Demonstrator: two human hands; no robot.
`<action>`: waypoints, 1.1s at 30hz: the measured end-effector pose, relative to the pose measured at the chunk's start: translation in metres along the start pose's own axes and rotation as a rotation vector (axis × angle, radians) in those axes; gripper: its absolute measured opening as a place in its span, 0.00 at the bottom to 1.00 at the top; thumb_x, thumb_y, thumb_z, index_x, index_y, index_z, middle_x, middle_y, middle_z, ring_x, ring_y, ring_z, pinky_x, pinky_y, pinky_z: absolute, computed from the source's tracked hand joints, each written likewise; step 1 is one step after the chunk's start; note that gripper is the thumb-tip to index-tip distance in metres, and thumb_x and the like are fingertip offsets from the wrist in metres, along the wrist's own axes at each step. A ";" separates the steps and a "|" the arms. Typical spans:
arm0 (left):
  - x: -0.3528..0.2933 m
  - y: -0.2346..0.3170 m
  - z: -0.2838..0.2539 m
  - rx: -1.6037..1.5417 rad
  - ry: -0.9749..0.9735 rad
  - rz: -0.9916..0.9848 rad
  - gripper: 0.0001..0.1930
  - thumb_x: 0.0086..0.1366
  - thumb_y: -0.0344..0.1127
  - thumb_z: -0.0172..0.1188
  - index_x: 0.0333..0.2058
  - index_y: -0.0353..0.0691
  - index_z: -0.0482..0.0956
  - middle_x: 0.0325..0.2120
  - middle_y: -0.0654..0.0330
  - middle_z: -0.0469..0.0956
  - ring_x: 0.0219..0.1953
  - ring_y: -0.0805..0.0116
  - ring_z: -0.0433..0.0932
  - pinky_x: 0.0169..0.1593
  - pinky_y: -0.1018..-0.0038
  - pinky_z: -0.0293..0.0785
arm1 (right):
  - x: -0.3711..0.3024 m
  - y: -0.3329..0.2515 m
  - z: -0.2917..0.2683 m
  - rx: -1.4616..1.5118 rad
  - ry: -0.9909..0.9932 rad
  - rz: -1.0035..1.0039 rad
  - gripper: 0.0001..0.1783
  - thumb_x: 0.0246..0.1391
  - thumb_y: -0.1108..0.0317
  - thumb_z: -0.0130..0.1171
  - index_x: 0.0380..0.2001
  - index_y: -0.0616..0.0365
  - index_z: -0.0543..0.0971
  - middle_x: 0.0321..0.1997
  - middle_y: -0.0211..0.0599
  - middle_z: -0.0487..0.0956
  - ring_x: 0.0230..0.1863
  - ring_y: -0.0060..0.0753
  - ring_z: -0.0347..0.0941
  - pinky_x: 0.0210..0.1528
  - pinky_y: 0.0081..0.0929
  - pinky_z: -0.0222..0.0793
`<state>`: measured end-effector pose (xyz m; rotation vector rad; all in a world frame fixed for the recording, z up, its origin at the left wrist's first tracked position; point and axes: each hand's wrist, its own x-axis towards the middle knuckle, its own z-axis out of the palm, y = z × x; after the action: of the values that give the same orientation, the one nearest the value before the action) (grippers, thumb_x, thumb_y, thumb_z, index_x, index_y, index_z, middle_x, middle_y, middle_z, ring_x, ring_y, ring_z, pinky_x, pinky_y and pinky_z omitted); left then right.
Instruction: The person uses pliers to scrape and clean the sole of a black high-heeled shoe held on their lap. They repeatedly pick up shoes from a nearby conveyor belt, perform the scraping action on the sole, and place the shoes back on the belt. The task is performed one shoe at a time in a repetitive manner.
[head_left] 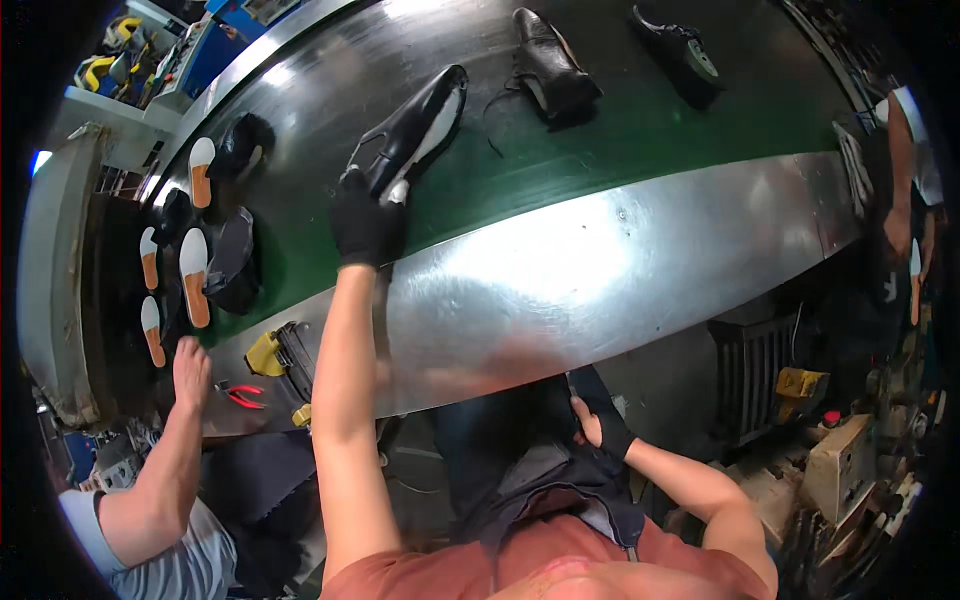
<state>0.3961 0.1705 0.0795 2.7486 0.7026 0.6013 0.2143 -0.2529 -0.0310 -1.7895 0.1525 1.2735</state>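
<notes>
My left hand (366,222), in a black glove, reaches out over the green conveyor belt (640,140) and grips the heel end of a glossy black dress shoe (420,125) that lies on its side. My right hand (601,420), also gloved in black, rests low against my dark apron (530,470) below the metal edge of the line. Farther along the belt lie a second black shoe (552,68) with loose laces and a third dark shoe (678,42).
A shiny metal ledge (620,270) borders the belt on my side. At left another person's bare hand (190,370) rests by red-handled pliers (243,395), a yellow tool (268,355), several white-and-orange insoles (193,275) and dark shoe uppers (235,265). Machinery stands lower right.
</notes>
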 end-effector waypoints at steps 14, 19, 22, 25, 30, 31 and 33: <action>-0.014 -0.010 -0.046 0.047 -0.360 0.172 0.25 0.56 0.55 0.62 0.36 0.35 0.77 0.31 0.44 0.80 0.37 0.44 0.79 0.40 0.56 0.74 | -0.027 0.016 0.020 0.046 0.074 -0.103 0.22 0.65 0.56 0.45 0.54 0.60 0.70 0.22 0.37 0.75 0.14 0.23 0.71 0.18 0.23 0.69; 0.008 -0.014 -0.035 -0.146 -0.137 0.196 0.34 0.54 0.55 0.66 0.51 0.35 0.73 0.44 0.42 0.78 0.48 0.47 0.77 0.50 0.61 0.72 | -0.039 -0.010 0.014 -0.205 0.255 -0.593 0.21 0.62 0.60 0.50 0.53 0.63 0.71 0.26 0.43 0.77 0.18 0.36 0.75 0.26 0.34 0.74; 0.053 -0.004 -0.014 -0.119 -0.158 0.254 0.39 0.50 0.55 0.69 0.56 0.35 0.70 0.50 0.43 0.75 0.55 0.49 0.73 0.56 0.63 0.68 | -0.031 -0.017 0.009 -0.649 0.314 -1.044 0.19 0.60 0.61 0.52 0.50 0.62 0.73 0.28 0.47 0.78 0.21 0.45 0.75 0.31 0.41 0.73; 0.091 0.023 0.017 -0.171 -0.310 0.293 0.42 0.48 0.53 0.71 0.57 0.36 0.68 0.50 0.45 0.75 0.55 0.49 0.72 0.57 0.63 0.67 | -0.079 -0.043 0.011 -0.732 -0.203 -0.505 0.13 0.58 0.59 0.56 0.35 0.60 0.79 0.26 0.47 0.78 0.26 0.51 0.74 0.30 0.45 0.69; 0.138 0.025 0.053 -0.086 -0.607 0.233 0.38 0.45 0.49 0.71 0.53 0.36 0.71 0.45 0.45 0.77 0.49 0.52 0.75 0.54 0.63 0.69 | -0.089 -0.103 -0.005 -0.641 0.134 -0.778 0.17 0.57 0.55 0.58 0.25 0.57 0.76 0.23 0.44 0.76 0.27 0.47 0.73 0.28 0.41 0.67; 0.139 0.018 0.051 -0.076 -0.629 0.258 0.36 0.45 0.51 0.71 0.50 0.35 0.73 0.44 0.43 0.77 0.47 0.52 0.76 0.51 0.62 0.69 | -0.086 -0.121 -0.014 -0.630 0.219 -0.831 0.17 0.57 0.54 0.58 0.24 0.57 0.76 0.24 0.43 0.75 0.27 0.46 0.73 0.28 0.40 0.67; 0.148 0.024 0.035 -0.133 -0.645 0.238 0.35 0.45 0.49 0.71 0.49 0.34 0.74 0.44 0.44 0.77 0.46 0.55 0.76 0.51 0.63 0.70 | -0.073 -0.141 -0.026 -0.737 0.524 -0.861 0.17 0.55 0.54 0.60 0.25 0.56 0.76 0.26 0.43 0.74 0.29 0.45 0.72 0.28 0.39 0.67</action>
<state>0.5394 0.2196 0.1046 2.6709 0.1787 -0.2042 0.2775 -0.2175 0.1123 -2.3654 -0.8164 0.2097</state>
